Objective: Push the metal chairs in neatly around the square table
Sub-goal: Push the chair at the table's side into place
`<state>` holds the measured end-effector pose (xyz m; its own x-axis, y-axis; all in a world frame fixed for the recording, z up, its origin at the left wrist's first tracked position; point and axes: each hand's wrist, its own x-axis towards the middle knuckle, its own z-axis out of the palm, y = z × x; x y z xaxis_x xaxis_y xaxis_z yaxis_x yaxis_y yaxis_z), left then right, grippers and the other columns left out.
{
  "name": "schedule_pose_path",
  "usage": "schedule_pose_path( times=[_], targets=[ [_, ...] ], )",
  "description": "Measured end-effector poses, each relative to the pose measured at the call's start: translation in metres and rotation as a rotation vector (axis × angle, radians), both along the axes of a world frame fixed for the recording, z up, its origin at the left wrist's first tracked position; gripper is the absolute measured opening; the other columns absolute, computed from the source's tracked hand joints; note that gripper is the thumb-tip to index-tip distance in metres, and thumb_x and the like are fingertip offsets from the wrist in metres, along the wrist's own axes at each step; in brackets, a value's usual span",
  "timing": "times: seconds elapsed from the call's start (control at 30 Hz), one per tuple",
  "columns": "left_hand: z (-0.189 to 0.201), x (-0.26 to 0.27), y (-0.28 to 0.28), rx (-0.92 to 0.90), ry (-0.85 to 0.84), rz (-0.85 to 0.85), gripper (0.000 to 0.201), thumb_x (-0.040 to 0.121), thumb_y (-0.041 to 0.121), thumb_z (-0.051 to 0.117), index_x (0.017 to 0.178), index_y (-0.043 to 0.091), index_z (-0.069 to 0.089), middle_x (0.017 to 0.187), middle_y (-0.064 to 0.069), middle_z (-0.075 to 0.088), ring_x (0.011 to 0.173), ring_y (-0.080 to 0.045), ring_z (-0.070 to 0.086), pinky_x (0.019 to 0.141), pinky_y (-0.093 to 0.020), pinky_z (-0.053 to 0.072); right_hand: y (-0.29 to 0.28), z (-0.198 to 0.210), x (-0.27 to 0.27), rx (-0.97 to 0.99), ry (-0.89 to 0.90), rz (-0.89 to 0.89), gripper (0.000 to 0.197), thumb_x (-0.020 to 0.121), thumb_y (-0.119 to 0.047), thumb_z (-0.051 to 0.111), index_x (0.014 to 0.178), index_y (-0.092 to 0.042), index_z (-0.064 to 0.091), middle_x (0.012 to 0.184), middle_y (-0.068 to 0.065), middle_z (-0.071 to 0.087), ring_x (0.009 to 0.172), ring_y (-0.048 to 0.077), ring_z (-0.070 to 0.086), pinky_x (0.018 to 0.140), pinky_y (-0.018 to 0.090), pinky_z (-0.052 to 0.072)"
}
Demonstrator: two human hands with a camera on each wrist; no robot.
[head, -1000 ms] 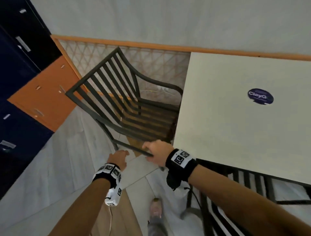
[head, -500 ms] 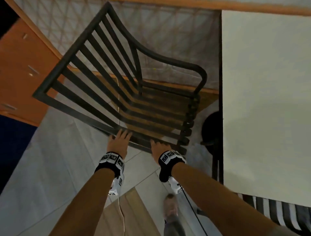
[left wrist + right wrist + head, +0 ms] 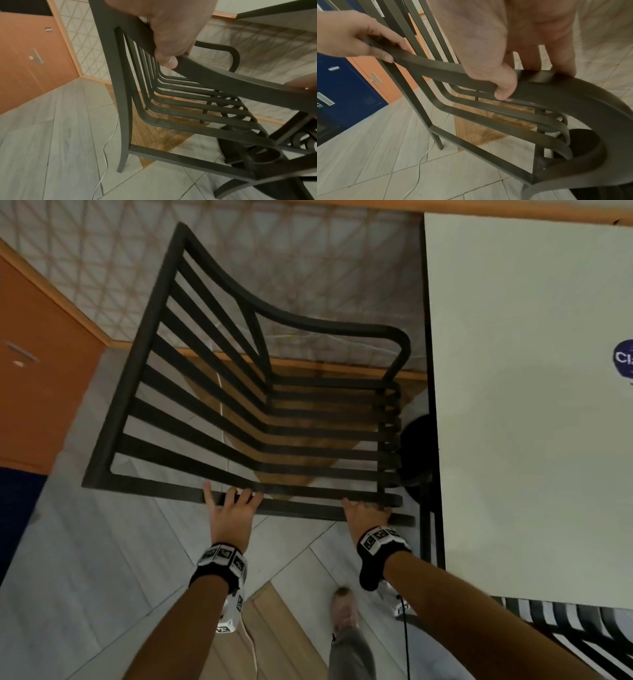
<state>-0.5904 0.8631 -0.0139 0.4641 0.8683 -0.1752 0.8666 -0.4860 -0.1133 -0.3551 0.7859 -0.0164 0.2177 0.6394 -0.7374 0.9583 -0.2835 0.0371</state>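
dark slatted metal armchair [image 3: 260, 412] left of white square table [image 3: 531, 405], seat front facing it | left hand [image 3: 230, 517] and right hand [image 3: 363, 515] both wrapped on near armrest, running left-right | table rightward, right hand nearer

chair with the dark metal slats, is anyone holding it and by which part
Yes: both hands grip the dark slatted metal chair by its near armrest, left hand towards the backrest, right hand towards its curved front end.

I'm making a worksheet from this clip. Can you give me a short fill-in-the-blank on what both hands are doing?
Both hands grip the near ____ of the metal chair.
The right hand holds it nearer the ____ than the left hand does.
A thin white ____ lies on the floor under the chair.

Missing words: armrest; table; cable
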Motion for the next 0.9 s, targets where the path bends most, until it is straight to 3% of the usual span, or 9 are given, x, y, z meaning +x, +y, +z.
schedule_pose_path(
  times=[0.27,0.4,0.63,0.8,0.9],
  targets=[
    [0.009,0.022,0.032,-0.008,0.023,0.099,0.045,0.068,0.002,0.075,0.106,0.024,0.069,0.095,0.0,0.072,0.103,-0.027,0.061,0.114,-0.07,0.004,0.029,0.001,0.01,0.033,0.043,-0.059,0.08,0.074,-0.012,0.071,0.141,-0.024,0.029,0.126,0.02,0.052,0.117,0.047,0.047,0.1,0.075,0.022],
    [0.009,0.033,0.031,-0.013,-0.023,0.17,0.039,0.069,0.0,0.075,0.101,0.023,0.072,0.092,-0.001,0.073,0.105,-0.028,0.06,0.114,-0.07,0.005,0.034,0.004,0.02,0.016,0.071,-0.105,0.073,0.08,-0.014,0.065,0.142,-0.026,0.026,0.131,0.019,0.049,0.122,0.049,0.04,0.102,0.074,0.019],
    [0.015,0.034,0.011,-0.067,0.026,0.179,0.044,0.067,0.005,0.078,0.106,0.024,0.07,0.1,0.0,0.073,0.111,-0.027,0.059,0.116,-0.066,0.006,0.013,0.015,0.01,0.014,0.072,-0.087,0.08,0.073,-0.011,0.074,0.139,-0.019,0.03,0.132,0.026,0.045,0.123,0.052,0.038,0.103,0.073,0.019],
    [0.045,0.064,-0.004,-0.101,-0.074,0.185,0.054,0.065,0.006,0.08,0.114,0.023,0.065,0.116,-0.001,0.069,0.118,-0.026,0.057,0.116,-0.063,0.018,0.008,0.054,-0.008,0.276,0.193,0.009,0.079,0.069,-0.008,0.074,0.134,-0.014,0.03,0.13,0.023,0.046,0.117,0.045,0.045,0.098,0.06,0.04],
    [0.074,0.087,-0.022,-0.073,-0.17,0.158,0.055,0.064,0.006,0.081,0.114,0.02,0.064,0.119,-0.002,0.068,0.12,-0.026,0.057,0.113,-0.061,0.024,-0.007,0.097,-0.007,0.436,0.392,-0.087,0.051,0.079,-0.005,0.061,0.124,-0.013,0.039,0.12,0.017,0.051,0.106,0.037,0.054,0.086,0.052,0.051]
  ],
)
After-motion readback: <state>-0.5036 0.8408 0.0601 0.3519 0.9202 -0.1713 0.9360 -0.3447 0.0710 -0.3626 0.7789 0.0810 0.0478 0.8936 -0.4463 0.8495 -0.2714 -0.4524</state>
